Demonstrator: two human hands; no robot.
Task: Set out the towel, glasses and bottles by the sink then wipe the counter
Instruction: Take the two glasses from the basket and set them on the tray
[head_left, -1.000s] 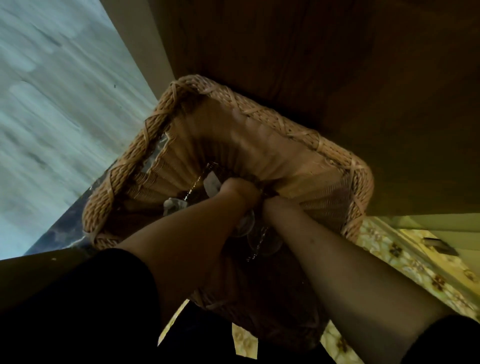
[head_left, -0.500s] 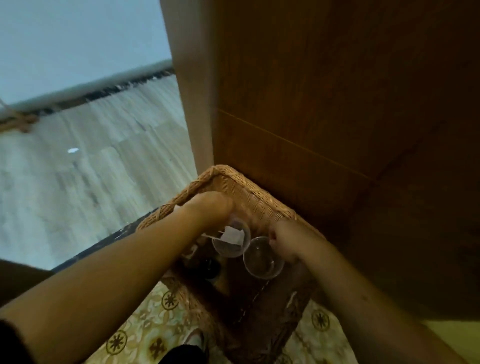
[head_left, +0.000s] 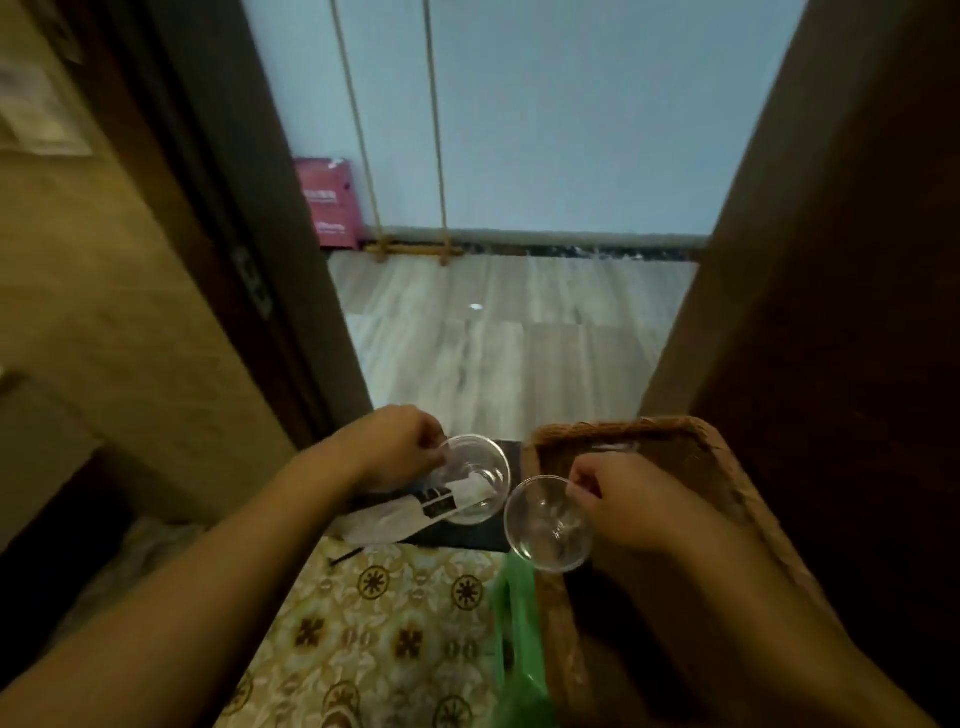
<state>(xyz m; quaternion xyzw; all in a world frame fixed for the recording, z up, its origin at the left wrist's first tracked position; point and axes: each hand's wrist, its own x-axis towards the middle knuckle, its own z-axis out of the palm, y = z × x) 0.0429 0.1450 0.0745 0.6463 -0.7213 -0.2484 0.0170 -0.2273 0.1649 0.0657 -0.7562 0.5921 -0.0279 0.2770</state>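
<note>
Hands first: the right hand (head_left: 618, 506) pinches the rim of a clear glass (head_left: 548, 522), and the left hand (head_left: 400, 449) pinches the rim of a second clear glass (head_left: 475, 478). Both glasses are in the air, close side by side, just left of the woven basket (head_left: 691, 441) and above the patterned floor (head_left: 374, 634). A white paper packet (head_left: 410, 512) pokes out of the left glass and hangs toward the wrist.

My guess is that this is the carrying step: the glasses are out of the basket and need to go to the sink. Next, the person must turn and walk with them, holding them steady so they do not bump each other.

A green plastic bag (head_left: 519, 649) sits beside the basket, but it is blurry. Farther off is a dark doorstep (head_left: 467, 540), then a wood floor (head_left: 493, 332), a pink box (head_left: 332, 208) and a pale wall. No sink, counter, towel or bottles show here. The basket's inside is too dark to see.
</note>
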